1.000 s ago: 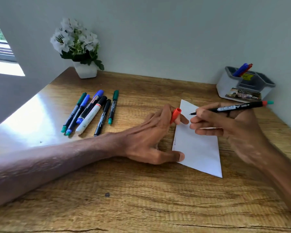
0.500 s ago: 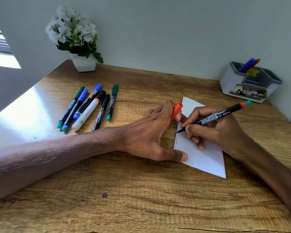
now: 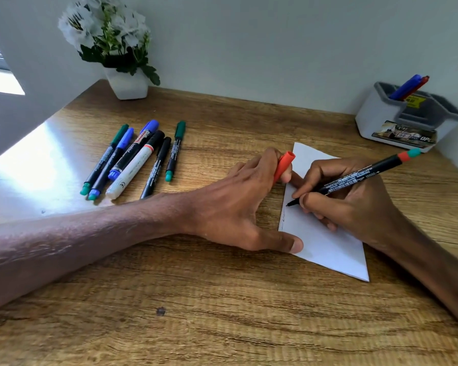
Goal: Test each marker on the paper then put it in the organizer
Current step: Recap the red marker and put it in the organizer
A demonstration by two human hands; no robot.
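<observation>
Six spare markers [image 3: 132, 157] left, organizer [image 3: 405, 120] far right

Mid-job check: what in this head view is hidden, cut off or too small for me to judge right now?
All in the head view:
- Marks on the white paper sheet: faint scribble at its left edge, colour too small to tell.
- Black marker with red-and-teal end: its grip zone is covered by the right hand.
- Red cap: partly hidden by the left hand.
- Grey desk organizer: lower parts of its two pens sit behind its wall.
</observation>
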